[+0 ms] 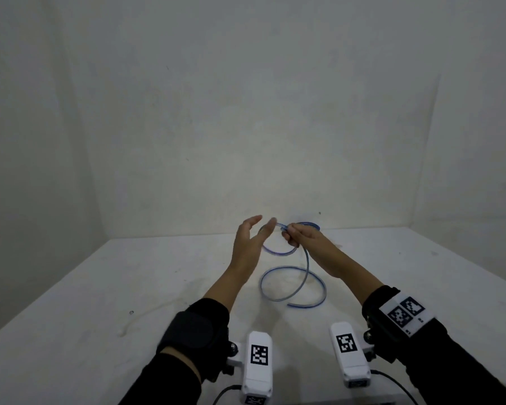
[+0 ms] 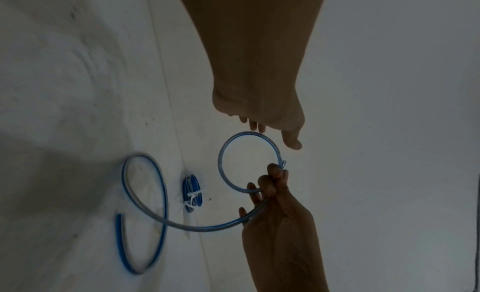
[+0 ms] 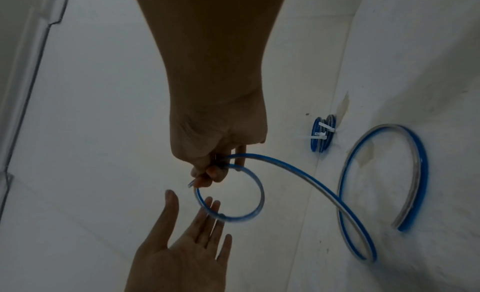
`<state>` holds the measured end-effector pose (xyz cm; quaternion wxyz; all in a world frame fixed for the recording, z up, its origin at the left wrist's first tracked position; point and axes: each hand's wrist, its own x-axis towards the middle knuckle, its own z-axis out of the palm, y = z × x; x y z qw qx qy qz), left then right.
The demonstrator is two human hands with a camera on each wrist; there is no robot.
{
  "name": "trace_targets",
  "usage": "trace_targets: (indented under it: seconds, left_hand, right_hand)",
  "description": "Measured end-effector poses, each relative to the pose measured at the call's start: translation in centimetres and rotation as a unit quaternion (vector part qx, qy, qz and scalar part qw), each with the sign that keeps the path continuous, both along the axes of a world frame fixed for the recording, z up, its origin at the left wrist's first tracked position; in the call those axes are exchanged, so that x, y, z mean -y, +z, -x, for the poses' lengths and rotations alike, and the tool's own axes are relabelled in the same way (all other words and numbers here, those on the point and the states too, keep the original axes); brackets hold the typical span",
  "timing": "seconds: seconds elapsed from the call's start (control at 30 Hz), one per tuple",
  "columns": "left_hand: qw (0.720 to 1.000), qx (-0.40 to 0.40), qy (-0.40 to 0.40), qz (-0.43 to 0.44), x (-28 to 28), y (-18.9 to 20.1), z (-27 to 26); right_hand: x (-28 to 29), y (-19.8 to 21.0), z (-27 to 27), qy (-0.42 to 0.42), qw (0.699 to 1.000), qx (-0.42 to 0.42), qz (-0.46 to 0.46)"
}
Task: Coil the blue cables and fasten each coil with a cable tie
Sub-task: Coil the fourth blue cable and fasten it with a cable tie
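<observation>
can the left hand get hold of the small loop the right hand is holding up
Probably yes: the left hand is open, fingers already beside the loop pinched by the right hand, with nothing between them.

A white table (image 1: 85,302) with scuff marks stands against bare white walls (image 1: 246,112).

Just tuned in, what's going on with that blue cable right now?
A person is coiling a loose blue cable over a white table. The right hand grips one loop in the air, while the rest trails in a curve on the table. The left hand is open beside that loop, holding nothing. One finished coil with a white cable tie lies by the wall.
</observation>
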<state>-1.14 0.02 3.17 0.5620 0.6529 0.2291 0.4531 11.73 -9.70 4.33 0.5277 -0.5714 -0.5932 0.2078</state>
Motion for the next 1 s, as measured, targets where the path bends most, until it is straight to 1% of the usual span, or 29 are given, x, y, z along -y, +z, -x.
trace_targets:
  seconds: [0.1, 0.17, 0.2, 0.27, 0.3, 0.37, 0.43, 0.6, 0.67, 0.73, 0.8, 0.87, 0.93, 1.0]
  left_hand:
    - [0.995, -0.039, -0.02, -0.092, -0.4, 0.3, 0.1]
    - [0.992, -0.042, -0.04, -0.115, -0.5, 0.5, 0.3]
    - [0.991, -0.048, -0.051, -0.117, -0.5, 0.5, 0.5]
    - [0.988, -0.066, -0.058, -0.123, -0.7, 0.5, 0.7]
    - [0.988, -0.071, -0.064, -0.119, -0.7, 0.5, 0.8]
    - [0.989, -0.072, -0.089, -0.093, -0.6, 0.4, 0.9]
    - [0.991, -0.063, -0.096, -0.071, -0.4, 0.4, 0.9]
    - [0.995, -0.034, -0.084, -0.037, -0.5, 0.3, 1.0]
    - [0.996, -0.026, -0.079, -0.025, -0.5, 0.3, 1.1]
    - [0.998, 0.011, -0.067, 0.019, -0.7, 0.2, 1.2]
    - [0.993, 0.052, -0.067, 0.081, -1.1, 0.3, 1.3]
    - [0.987, 0.073, -0.081, 0.12, -1.2, 0.4, 1.3]
    - [0.981, 0.082, -0.105, 0.143, -1.0, 0.5, 1.2]
    - [0.974, 0.068, -0.139, 0.165, -0.7, 0.9, 1.4]
  right_hand:
    - [0.1, 0.2, 0.3, 0.002, 0.999, 0.01, 0.031]
    - [-0.1, 0.3, 0.3, -0.006, 0.999, 0.007, 0.038]
    - [-0.2, 0.4, 0.3, -0.007, 0.999, -0.014, 0.034]
    - [-0.3, 0.4, 0.3, -0.01, 0.996, -0.091, 0.023]
    - [-0.3, 0.5, 0.3, -0.012, 0.994, -0.112, 0.014]
    - [-0.1, 0.8, 0.4, -0.02, 0.996, -0.088, 0.0]
    - [-0.1, 0.9, 0.5, -0.019, 0.998, -0.061, -0.005]
    - [0.1, 0.9, 0.7, -0.008, 0.996, -0.088, -0.012]
    - [0.2, 0.8, 0.7, -0.003, 0.997, -0.081, 0.01]
    - [0.4, 0.5, 0.6, 0.001, 0.997, -0.074, 0.029]
    - [0.4, -0.1, 0.4, 0.015, 0.994, -0.1, 0.038]
    - [0.4, -0.6, 0.3, 0.028, 0.991, -0.127, 0.037]
    - [0.2, -0.7, 0.4, 0.039, 0.985, -0.166, 0.024]
    - [0.0, -0.5, 0.6, 0.033, 0.979, -0.202, 0.02]
